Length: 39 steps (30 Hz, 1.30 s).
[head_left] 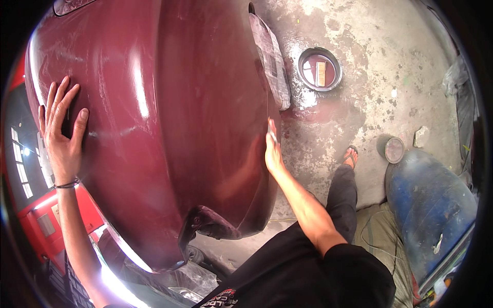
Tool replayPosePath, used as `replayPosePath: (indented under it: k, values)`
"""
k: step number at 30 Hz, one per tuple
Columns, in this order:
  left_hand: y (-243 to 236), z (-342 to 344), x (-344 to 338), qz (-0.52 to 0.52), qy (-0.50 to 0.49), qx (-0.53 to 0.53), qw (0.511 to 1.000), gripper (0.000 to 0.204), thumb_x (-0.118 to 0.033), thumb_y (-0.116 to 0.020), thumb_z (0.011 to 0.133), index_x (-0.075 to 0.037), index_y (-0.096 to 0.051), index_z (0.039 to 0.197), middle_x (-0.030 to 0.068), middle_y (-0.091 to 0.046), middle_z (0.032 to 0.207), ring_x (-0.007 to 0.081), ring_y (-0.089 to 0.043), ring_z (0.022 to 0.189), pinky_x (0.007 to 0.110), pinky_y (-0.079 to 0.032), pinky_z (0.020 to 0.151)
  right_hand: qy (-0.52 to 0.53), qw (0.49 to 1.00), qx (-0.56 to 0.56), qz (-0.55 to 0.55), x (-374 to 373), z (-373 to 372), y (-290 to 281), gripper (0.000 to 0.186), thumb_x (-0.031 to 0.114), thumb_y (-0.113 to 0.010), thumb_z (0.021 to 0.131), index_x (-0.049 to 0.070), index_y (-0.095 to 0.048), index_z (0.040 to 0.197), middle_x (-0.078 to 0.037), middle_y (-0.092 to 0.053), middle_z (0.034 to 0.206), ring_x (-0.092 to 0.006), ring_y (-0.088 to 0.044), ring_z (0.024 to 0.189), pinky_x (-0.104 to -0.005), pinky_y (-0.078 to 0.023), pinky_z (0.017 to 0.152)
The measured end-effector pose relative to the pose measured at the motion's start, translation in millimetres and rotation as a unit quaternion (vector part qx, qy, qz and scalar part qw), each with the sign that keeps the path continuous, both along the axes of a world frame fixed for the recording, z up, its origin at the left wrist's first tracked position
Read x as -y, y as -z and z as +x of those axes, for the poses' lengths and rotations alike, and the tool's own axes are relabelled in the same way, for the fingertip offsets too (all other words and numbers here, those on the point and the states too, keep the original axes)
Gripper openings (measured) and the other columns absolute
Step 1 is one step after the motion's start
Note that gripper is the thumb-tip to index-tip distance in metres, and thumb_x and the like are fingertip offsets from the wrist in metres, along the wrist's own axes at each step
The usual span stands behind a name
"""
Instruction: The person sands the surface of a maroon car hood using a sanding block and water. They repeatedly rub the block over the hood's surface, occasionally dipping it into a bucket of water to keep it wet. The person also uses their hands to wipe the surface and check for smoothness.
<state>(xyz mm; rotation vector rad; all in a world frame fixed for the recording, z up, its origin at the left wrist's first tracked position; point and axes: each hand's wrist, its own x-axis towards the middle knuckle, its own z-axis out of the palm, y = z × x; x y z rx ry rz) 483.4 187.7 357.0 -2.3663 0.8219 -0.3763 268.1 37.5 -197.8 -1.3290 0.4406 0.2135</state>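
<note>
A large glossy maroon car body panel fills the middle and left of the view, with wet-looking streaks on it. My left hand lies on its left part, fingers apart and stretched out, a dark band at the wrist. At the panel's right edge, my right hand is closed around a small pale item, too hidden to name more exactly, pressed at or beside the edge. Below, a notched corner of the panel shows dark bolt fittings.
A black tub with reddish water and a tan block sits on stained concrete. A small bucket and blue barrel are at right. A plastic-wrapped strip lies behind the panel. My sandaled foot is on the floor.
</note>
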Motion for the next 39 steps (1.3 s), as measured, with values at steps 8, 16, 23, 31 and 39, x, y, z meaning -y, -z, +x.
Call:
replayPosePath:
  k: [8, 16, 23, 31, 39]
  values:
    - [10.4, 8.1, -3.7, -0.052, 0.036, -0.013, 0.998, 0.043, -0.030, -0.074, 0.101, -0.019, -0.072, 0.143, 0.0001, -0.059, 0.162, 0.0227, -0.039, 0.161, 0.050, -0.016, 0.134, -0.007, 0.996, 0.073, 0.047, 40.4, 43.5, -11.1, 0.067, 0.044, -0.028, 0.118, 0.006, -0.022, 0.173, -0.012, -0.015, 0.183, -0.0245, -0.011, 0.169, -0.0424, -0.008, 0.136]
    - [30.2, 6.3, -1.6, -0.631, -0.046, -0.124, 0.764, 0.049, -0.038, -0.071, 0.105, -0.010, -0.070, 0.145, 0.0163, -0.074, 0.137, 0.0270, -0.064, 0.137, 0.041, -0.038, 0.125, -0.031, 0.968, -0.223, 0.112, 172.1, -138.2, -74.1, 0.083, 0.064, -0.052, 0.106, 0.013, -0.038, 0.170, -0.009, -0.030, 0.178, -0.0300, -0.030, 0.161, -0.0540, -0.039, 0.124]
    - [-30.7, -236.2, 120.3, -0.731, 0.445, -0.471, 0.215, 0.059, -0.025, -0.053, 0.108, 0.007, -0.047, 0.156, 0.0091, -0.061, 0.099, 0.0255, -0.062, 0.095, 0.039, -0.051, 0.100, 0.147, 0.945, -0.283, -0.079, 403.3, -334.5, -93.5, 0.076, 0.062, -0.047, 0.107, 0.012, -0.047, 0.164, -0.010, -0.043, 0.170, -0.0293, -0.043, 0.152, -0.0500, -0.053, 0.104]
    - [-116.9, -394.3, 202.9, -0.522, 0.759, -0.372, 0.118, 0.025, -0.012, -0.070, 0.088, -0.010, -0.062, 0.065, -0.0024, -0.051, 0.053, 0.0110, -0.049, 0.041, 0.027, -0.040, 0.043, 0.262, 0.911, -0.313, -0.051, 423.5, -487.2, -96.3, 0.079, 0.062, -0.049, 0.107, 0.010, -0.044, 0.166, -0.012, -0.040, 0.172, -0.0318, -0.043, 0.150, -0.0521, -0.052, 0.102]
    - [-126.6, -354.4, 293.8, -0.514, 0.789, -0.297, 0.161, 0.015, -0.002, -0.067, 0.077, -0.009, -0.062, 0.065, -0.0026, -0.051, 0.055, 0.0116, -0.051, 0.042, 0.028, -0.043, 0.045, 0.317, 0.899, -0.303, 0.014, 437.6, -432.7, -75.4, 0.086, 0.061, -0.053, 0.105, 0.007, -0.035, 0.169, -0.014, -0.033, 0.175, -0.0344, -0.038, 0.154, -0.0530, -0.054, 0.104]
